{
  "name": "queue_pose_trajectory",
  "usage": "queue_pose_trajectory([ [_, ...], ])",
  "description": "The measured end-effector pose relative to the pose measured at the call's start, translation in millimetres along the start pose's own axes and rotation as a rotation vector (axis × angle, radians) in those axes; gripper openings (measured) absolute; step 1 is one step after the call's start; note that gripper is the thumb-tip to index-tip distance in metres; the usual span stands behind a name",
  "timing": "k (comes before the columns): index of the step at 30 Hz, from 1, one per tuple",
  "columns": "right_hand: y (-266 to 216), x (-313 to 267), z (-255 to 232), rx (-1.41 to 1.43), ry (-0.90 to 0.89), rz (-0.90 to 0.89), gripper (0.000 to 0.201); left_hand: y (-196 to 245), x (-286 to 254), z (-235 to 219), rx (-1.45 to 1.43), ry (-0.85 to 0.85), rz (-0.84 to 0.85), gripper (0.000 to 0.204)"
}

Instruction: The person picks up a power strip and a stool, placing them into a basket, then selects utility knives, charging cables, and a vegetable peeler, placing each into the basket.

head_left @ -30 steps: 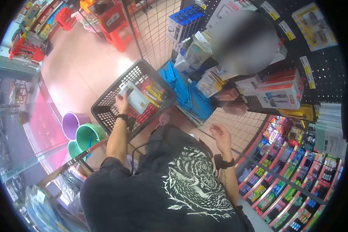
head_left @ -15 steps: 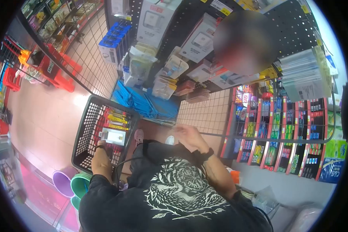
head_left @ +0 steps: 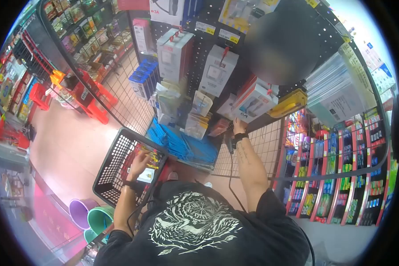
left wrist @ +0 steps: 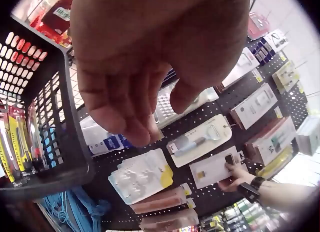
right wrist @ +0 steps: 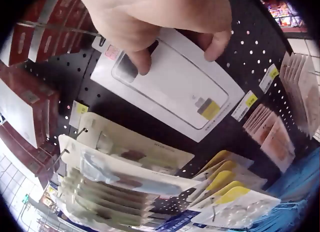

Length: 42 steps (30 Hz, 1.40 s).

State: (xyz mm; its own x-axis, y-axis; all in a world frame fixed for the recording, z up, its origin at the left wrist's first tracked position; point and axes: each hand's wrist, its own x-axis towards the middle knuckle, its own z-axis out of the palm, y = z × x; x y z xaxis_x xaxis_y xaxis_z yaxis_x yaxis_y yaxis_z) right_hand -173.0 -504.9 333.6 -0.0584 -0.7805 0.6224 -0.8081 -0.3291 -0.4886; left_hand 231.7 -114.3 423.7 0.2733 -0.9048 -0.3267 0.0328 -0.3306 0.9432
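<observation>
Because the head camera looks down over a black printed shirt (head_left: 195, 226), much of the floor beneath the person is hidden, and a blurred patch covers part of the upper display. The right hand (head_left: 239, 127) reaches up to the black pegboard wall (head_left: 208, 48); in the head view it is small and half lost among hanging packs. The right wrist view shows it plainly: thumb and fingers (right wrist: 140, 54) pinch the top of a flat white card pack with a clear window and a small yellow patch (right wrist: 172, 87), which hangs against the pegboard. What the pack contains cannot be made out. Below it hang cream-coloured blister packs (right wrist: 130, 152) in overlapping rows, their lower edges cut off.

The left hand (head_left: 139, 162) hangs over a black plastic mesh shopping basket (head_left: 113, 166) on the pink floor, fingers relaxed and slightly apart, holding nothing. In the left wrist view the hand (left wrist: 150, 57) fills most of the frame and blocks the basket's inside. A white boxed item (head_left: 145, 175) lies in the basket just below the hand, beside red and yellow packs (head_left: 153, 157).

Blue folded bags (head_left: 181, 142) are piled at the foot of the wire grid. Purple and green plastic buckets (head_left: 91, 215) stand near the basket.
</observation>
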Motion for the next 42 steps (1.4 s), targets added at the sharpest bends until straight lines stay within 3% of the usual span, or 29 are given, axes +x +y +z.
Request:
queue_pose_trajectory([
  [1,-16.9,5.8,-11.3,0.014,-0.004,0.0,0.036,13.1,-7.6,11.1,-0.02,-0.041,-0.01,0.034],
  [3,-71.9,17.2,-57.0,-0.134,-0.374,0.09,0.037,15.0,-19.9,24.4,0.034,-0.044,-0.061,0.036],
  [5,-77.1,15.6,-53.9,-0.108,-0.327,0.042,0.036,7.6,-21.2,33.7,0.116,-0.103,-0.038,0.038],
  [7,-83.0,13.3,-58.9,-0.093,-0.279,-0.003,0.035,29.7,-35.5,49.7,0.137,-0.085,-0.078,0.038],
  [9,-100.3,17.8,-78.7,0.2,-0.262,0.18,0.035,46.0,-42.6,60.0,0.187,-0.1,-0.15,0.04],
  [10,-113.2,19.3,-93.6,0.202,-0.259,0.181,0.035,40.5,-41.4,62.1,0.191,-0.1,-0.149,0.04],
  [12,-133.3,16.4,-121.7,0.759,-0.176,0.473,0.039,29.5,-37.9,65.0,0.074,-0.131,-0.11,0.041],
  [16,-136.7,-3.1,-150.0,0.609,-0.241,0.494,0.053,41.1,-32.5,78.9,0.111,-0.162,-0.147,0.042],
  [19,-160.0,-8.3,-180.1,0.511,-0.304,0.486,0.05,46.8,-23.2,83.3,0.174,-0.229,-0.073,0.041],
  [21,-162.3,-16.3,-184.0,0.645,-0.297,0.502,0.047,72.9,-24.4,94.1,0.224,-0.274,-0.037,0.04],
  [24,-168.1,-24.1,-195.5,0.647,-0.369,0.532,0.043,80.0,-12.2,102.5,0.241,-0.3,-0.013,0.042],
  [27,-170.5,-38.8,-194.8,0.829,-0.375,0.513,0.041,89.0,1.5,110.1,0.276,-0.365,0.057,0.045],
  [32,-194.1,-66.0,-192.6,0.796,-0.629,0.52,0.041,81.2,17.8,130.1,0.308,-0.297,0.14,0.048],
  [35,-219.5,-88.7,-189.9,0.764,-0.838,0.6,0.041,49.0,22.3,128.0,0.06,-0.321,0.192,0.058],
  [37,-245.2,-103.8,-191.8,0.753,-0.964,0.525,0.043,50.1,9.8,110.8,-0.17,-0.508,0.183,0.057],
  [39,-261.1,-121.0,-187.2,0.791,-1.111,0.602,0.05,53.0,-16.7,79.1,-0.343,-0.427,0.098,0.052],
  [41,-272.7,-129.1,-186.2,0.886,-1.136,0.392,0.058,52.6,-41.1,36.5,-0.253,-0.143,0.139,0.046],
  [42,-286.4,-118.8,-198.0,0.762,-1.226,0.305,0.055,33.7,-44.2,6.6,-0.393,0.131,0.004,0.042],
])
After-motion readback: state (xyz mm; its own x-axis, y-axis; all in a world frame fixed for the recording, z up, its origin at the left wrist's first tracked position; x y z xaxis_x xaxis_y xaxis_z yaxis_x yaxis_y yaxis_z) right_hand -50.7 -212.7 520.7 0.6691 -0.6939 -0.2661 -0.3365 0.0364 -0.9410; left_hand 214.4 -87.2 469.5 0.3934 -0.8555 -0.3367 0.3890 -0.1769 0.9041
